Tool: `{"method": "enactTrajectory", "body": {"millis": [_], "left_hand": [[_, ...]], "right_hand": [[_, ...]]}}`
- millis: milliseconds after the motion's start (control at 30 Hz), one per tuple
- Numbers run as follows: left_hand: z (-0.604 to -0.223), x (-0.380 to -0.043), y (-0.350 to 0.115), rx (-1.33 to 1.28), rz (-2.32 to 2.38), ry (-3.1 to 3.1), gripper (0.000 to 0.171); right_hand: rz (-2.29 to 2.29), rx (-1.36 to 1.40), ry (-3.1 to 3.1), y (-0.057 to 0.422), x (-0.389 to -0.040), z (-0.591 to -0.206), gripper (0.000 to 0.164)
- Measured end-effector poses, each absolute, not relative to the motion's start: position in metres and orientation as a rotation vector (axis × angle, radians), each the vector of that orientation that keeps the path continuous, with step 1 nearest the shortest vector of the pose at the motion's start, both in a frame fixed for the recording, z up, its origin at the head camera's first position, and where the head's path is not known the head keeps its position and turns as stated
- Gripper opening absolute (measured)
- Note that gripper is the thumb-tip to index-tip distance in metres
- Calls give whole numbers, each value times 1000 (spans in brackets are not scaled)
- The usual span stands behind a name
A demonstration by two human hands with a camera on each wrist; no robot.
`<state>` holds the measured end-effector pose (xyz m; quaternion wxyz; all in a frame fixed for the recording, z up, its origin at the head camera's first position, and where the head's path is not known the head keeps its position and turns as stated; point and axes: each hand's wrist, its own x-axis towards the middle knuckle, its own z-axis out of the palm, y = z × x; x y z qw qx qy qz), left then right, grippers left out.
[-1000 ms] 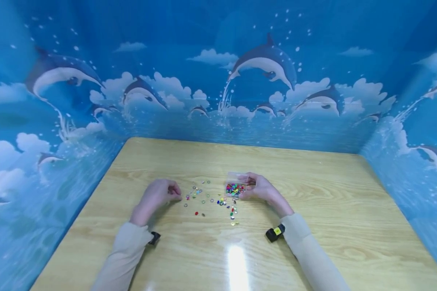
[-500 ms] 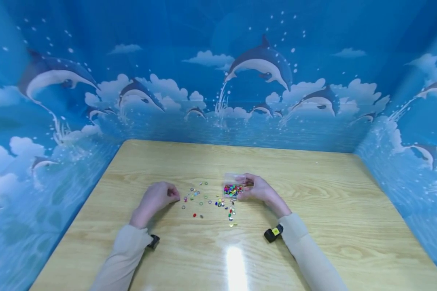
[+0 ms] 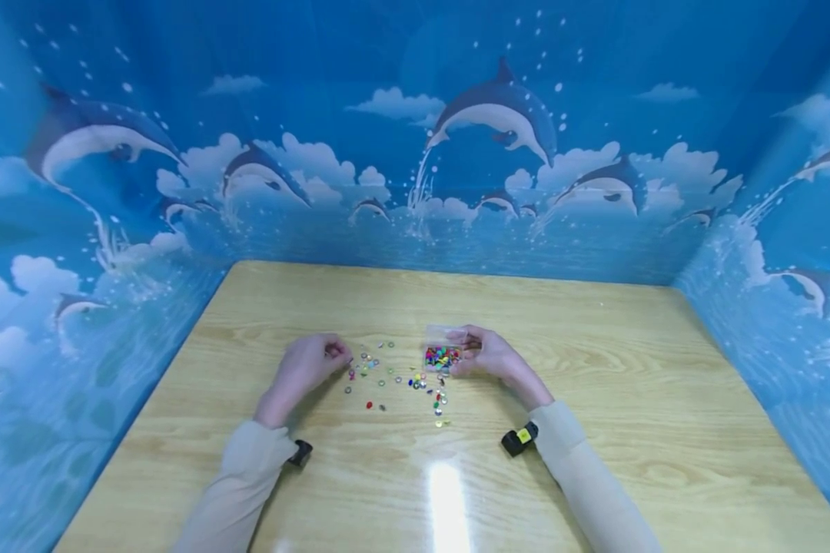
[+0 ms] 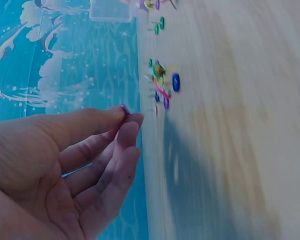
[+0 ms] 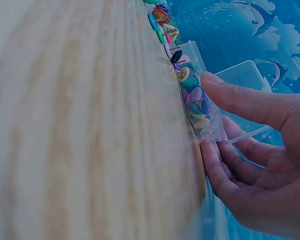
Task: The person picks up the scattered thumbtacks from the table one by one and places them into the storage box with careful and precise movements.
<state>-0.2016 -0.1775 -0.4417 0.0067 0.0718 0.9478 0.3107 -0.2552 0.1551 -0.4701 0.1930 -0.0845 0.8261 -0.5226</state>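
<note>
Between thumb and forefinger, my left hand (image 3: 311, 365) pinches a small purple thumbtack (image 4: 125, 108), mostly covered by the fingertips. It is held just above the table, at the left side of the scattered thumbtacks (image 3: 382, 382). My right hand (image 3: 494, 359) grips the right side of a small clear plastic box (image 5: 215, 127), thumb near the top edge and fingers below. The box's hinged lid (image 5: 247, 75) stands open at the back. Many coloured thumbtacks (image 3: 443, 357) fill the box.
Loose thumbtacks lie in front of the box, among them a red one (image 3: 370, 405) and a yellow one (image 3: 439, 424) nearest me. The wooden table (image 3: 595, 369) is bordered by a blue dolphin-print curtain (image 3: 401, 230) at the back and sides.
My left hand has moved slightly up and to the right, now with a purple thumbtack showing in its fingertips. My right hand stays on the box. The head view has shifted slightly.
</note>
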Motion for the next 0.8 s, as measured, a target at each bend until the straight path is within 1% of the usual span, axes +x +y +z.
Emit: {"method": "enactTrajectory", "body": {"millis": [133, 300, 600, 700, 800], "left_hand": [[-435, -206, -159, 226, 1038, 2957, 10], [-429, -211, -126, 243, 1094, 2932, 10], [-433, -217, -79, 366, 1186, 2912, 5], [-437, -218, -69, 418, 1203, 2871, 9], [-437, -221, -68, 406, 1202, 2856, 13]], "right_hand": [[-1459, -231, 2318, 156, -255, -468, 70], [-1461, -248, 2312, 155, -256, -469, 71], [-1484, -248, 2294, 152, -255, -471, 72], [-1482, -254, 2305, 154, -256, -471, 72], [-1474, -258, 2316, 156, -256, -470, 72]]}}
